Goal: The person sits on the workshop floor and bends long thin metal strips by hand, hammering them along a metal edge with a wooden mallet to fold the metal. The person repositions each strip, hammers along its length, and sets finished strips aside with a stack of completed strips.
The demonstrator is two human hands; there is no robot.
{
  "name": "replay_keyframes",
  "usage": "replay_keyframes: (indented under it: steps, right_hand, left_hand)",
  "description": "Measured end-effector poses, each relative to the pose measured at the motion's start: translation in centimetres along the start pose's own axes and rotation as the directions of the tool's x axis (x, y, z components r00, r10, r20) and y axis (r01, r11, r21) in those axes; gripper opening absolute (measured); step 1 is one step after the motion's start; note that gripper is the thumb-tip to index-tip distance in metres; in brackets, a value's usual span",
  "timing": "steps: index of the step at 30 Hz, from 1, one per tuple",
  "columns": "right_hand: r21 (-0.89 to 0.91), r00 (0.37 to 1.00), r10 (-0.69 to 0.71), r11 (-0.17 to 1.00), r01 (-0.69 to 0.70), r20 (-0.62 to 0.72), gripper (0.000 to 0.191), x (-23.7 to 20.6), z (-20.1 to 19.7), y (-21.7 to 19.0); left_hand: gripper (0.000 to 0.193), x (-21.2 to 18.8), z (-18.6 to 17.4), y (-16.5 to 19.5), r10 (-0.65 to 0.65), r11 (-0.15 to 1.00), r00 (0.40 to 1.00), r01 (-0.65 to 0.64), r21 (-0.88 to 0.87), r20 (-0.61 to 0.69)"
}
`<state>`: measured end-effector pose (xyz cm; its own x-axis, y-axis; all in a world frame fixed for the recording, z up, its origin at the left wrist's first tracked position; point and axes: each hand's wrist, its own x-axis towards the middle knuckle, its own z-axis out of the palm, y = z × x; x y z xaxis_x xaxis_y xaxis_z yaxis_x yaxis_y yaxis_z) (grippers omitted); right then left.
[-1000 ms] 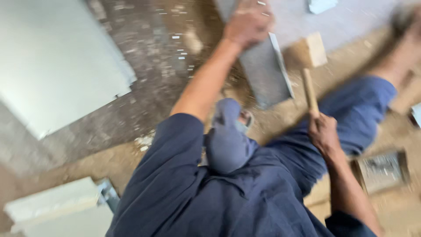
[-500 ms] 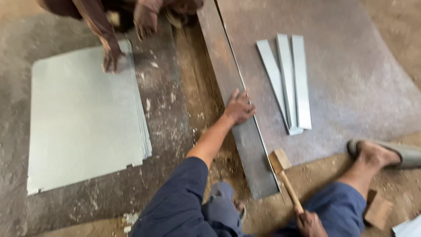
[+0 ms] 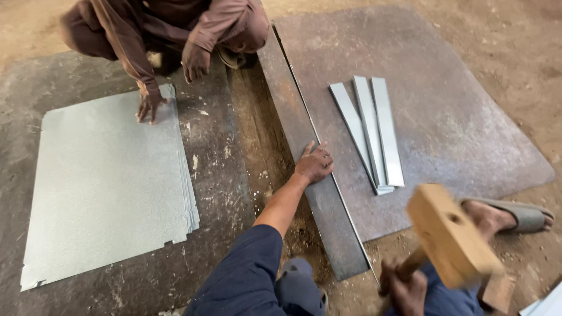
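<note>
My left hand (image 3: 314,164) lies flat, fingers spread, on a long rusty steel bar (image 3: 304,146) that runs along the edge of a big dark steel plate (image 3: 445,111). A thin metal strip (image 3: 345,208) stands along the bar's right edge beside my fingers. My right hand (image 3: 404,287) grips the handle of a wooden mallet (image 3: 453,240), whose blurred head is raised at the lower right. Three grey metal strips (image 3: 372,131) lie side by side on the plate, right of my left hand.
A stack of grey metal sheets (image 3: 108,181) lies on the floor at left. Another person crouches at the top, one hand (image 3: 149,106) on the stack's far corner. My sandalled foot (image 3: 506,213) rests at the plate's near edge.
The view has swung from my body up to the floor and come closer. The mallet has risen from low beside the bar to a raised position. My left hand stays on the bar.
</note>
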<state>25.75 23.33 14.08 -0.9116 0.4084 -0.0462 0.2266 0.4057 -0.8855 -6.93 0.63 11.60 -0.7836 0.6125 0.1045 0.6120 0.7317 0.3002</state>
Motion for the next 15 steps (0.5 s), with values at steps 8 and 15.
replay_keyframes:
  steps: [8,15]
  right_hand:
    - [0.338,0.966,-0.247,0.905,0.257,-0.074,0.034,-0.8,3.5,-4.4]
    - [0.034,0.937,0.290,0.953,-0.302,0.196,0.036,-1.9,4.1,2.6]
  left_hand:
    - [0.036,0.1,0.6,-0.2,-0.012,1.000,1.000,0.012,0.018,0.011]
    - [0.036,0.3,0.4,-0.2,-0.016,0.999,0.999,0.015,0.032,0.038]
